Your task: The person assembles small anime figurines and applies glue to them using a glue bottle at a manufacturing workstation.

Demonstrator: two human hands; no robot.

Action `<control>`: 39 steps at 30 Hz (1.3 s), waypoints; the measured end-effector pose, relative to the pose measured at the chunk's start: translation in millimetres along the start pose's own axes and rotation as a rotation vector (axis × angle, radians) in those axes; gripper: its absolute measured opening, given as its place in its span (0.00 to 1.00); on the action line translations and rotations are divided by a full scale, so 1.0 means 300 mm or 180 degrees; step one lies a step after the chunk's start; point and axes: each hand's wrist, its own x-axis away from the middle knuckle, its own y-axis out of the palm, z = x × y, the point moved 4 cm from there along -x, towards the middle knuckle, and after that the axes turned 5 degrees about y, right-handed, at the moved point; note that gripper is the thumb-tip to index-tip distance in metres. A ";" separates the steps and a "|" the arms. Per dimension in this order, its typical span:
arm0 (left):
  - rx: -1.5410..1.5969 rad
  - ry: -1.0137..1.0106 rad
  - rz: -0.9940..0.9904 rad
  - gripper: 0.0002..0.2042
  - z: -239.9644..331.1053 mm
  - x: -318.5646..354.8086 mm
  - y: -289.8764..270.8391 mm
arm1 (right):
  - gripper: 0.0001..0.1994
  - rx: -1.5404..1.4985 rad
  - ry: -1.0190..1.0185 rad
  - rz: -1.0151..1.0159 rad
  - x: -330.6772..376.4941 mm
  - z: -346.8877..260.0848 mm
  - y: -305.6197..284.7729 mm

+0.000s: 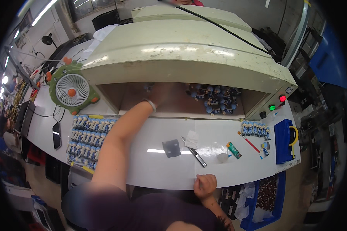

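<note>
My left arm stretches forward into the dark opening of a cream machine hood (189, 57). My left hand (158, 91) is blurred deep inside it, to the left of a cluster of small blue figurines (216, 100) lying on the floor of the opening. What the left hand holds is not visible. A light band circles that wrist. My right hand (205, 185) rests at the front edge of the white table (150, 169) with its fingers curled and nothing in it.
A tray of blue figurines (86, 139) lies at the left, beside a green desk fan (71, 90) and a phone (57, 135). A dark square piece (171, 148), a utility knife (197, 154), a lighter (233, 150) and a blue bin (283, 141) lie to the right.
</note>
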 end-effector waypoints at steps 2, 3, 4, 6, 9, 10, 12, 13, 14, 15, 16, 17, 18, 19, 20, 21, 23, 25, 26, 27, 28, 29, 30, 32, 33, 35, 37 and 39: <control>-0.0712 0.0365 -0.0161 0.15 0.051 -0.004 -0.029 | 0.12 -0.0026 0.0002 0.0002 -0.009 -0.009 -0.007; -0.0731 0.0359 -0.0144 0.15 0.063 0.003 -0.055 | 0.12 -0.0074 0.0026 0.0078 -0.011 -0.012 -0.007; -0.0413 0.0122 -0.0359 0.14 0.064 0.014 -0.073 | 0.12 -0.0118 0.0052 0.0154 -0.013 -0.013 -0.008; -0.0078 -0.0096 -0.0595 0.14 0.103 0.030 -0.115 | 0.12 -0.0185 0.0054 0.0203 -0.017 -0.013 -0.012; -0.0120 -0.0424 -0.0954 0.18 0.109 0.066 -0.171 | 0.10 -0.0199 0.0005 0.0247 -0.023 -0.023 -0.010; -0.0154 -0.0404 -0.0904 0.18 0.126 0.079 -0.206 | 0.10 -0.0186 0.0022 0.0248 -0.021 -0.024 -0.007; -0.0169 -0.0369 -0.0848 0.18 0.169 0.101 -0.283 | 0.10 -0.0239 -0.0011 0.0326 -0.022 -0.022 -0.009; 0.0082 -0.0360 -0.0865 0.17 0.199 0.132 -0.331 | 0.09 -0.0271 -0.0003 0.0353 -0.024 -0.025 -0.009; 0.0339 -0.0344 -0.0873 0.16 0.224 0.164 -0.356 | 0.09 -0.0252 0.0000 0.0359 -0.026 -0.027 -0.008; 0.0535 -0.0393 -0.0759 0.14 0.244 0.204 -0.363 | 0.09 -0.0243 -0.0015 0.0377 -0.026 -0.028 -0.009; 0.0555 -0.0386 -0.0767 0.14 0.286 0.243 -0.381 | 0.09 -0.0231 -0.0020 0.0392 -0.020 -0.032 -0.012; 0.1001 -0.0275 -0.0908 0.14 0.348 0.276 -0.407 | 0.09 -0.0203 -0.0012 0.0369 -0.018 -0.032 -0.012; 0.1446 -0.0164 -0.1046 0.14 0.410 0.312 -0.433 | 0.09 -0.0192 -0.0006 0.0367 -0.013 -0.030 -0.014; 0.1439 -0.0175 -0.1042 0.14 0.454 0.355 -0.469 | 0.09 -0.0200 -0.0009 0.0351 -0.009 -0.036 -0.014; 0.1702 -0.0159 -0.1165 0.14 0.504 0.396 -0.490 | 0.09 -0.0195 -0.0003 0.0340 -0.007 -0.036 -0.014; 0.1966 -0.0145 -0.1291 0.14 0.551 0.441 -0.514 | 0.08 -0.0160 0.0046 0.0304 -0.006 -0.033 -0.013; 0.2098 -0.0186 -0.1385 0.15 0.636 0.527 -0.580 | 0.08 -0.0179 0.0079 0.0298 -0.006 -0.032 -0.011; 0.2584 -0.0650 -0.1411 0.15 0.680 0.665 -0.574 | 0.09 -0.0213 0.0137 0.0301 -0.006 -0.024 -0.002; 0.3242 -0.1328 -0.1552 0.14 0.703 0.732 -0.562 | 0.09 -0.0204 0.0152 0.0303 -0.008 -0.016 0.005; 0.3893 -0.1936 -0.1629 0.15 0.745 0.804 -0.582 | 0.09 -0.0144 0.0068 0.0355 -0.010 -0.043 -0.012; 0.4433 -0.1853 -0.1414 0.17 0.767 0.848 -0.580 | 0.09 -0.0121 0.0053 0.0356 -0.011 -0.047 -0.013; 0.4689 -0.2123 -0.1323 0.18 0.778 0.886 -0.580 | 0.09 -0.0116 0.0068 0.0354 -0.013 -0.044 -0.011; 0.4939 -0.2392 -0.1226 0.20 0.785 0.916 -0.580 | 0.09 -0.0111 0.0069 0.0295 -0.016 -0.041 -0.006; 0.5203 -0.2698 -0.1126 0.21 0.786 0.963 -0.597 | 0.09 -0.0121 0.0056 0.0232 -0.014 -0.040 -0.001; 0.5463 -0.2998 -0.1023 0.22 0.784 0.983 -0.604 | 0.09 -0.0129 0.0045 0.0228 -0.012 -0.039 0.000; 0.5467 -0.3183 -0.0902 0.21 0.786 1.005 -0.624 | 0.09 -0.0131 0.0026 0.0218 -0.006 -0.038 0.000; 0.5456 -0.3367 -0.0779 0.20 0.783 1.026 -0.633 | 0.09 -0.0087 0.0101 0.0246 -0.005 -0.041 -0.002; 0.5470 -0.3560 -0.0814 0.16 0.775 1.052 -0.627 | 0.09 -0.0087 0.0108 0.0256 -0.003 -0.048 -0.002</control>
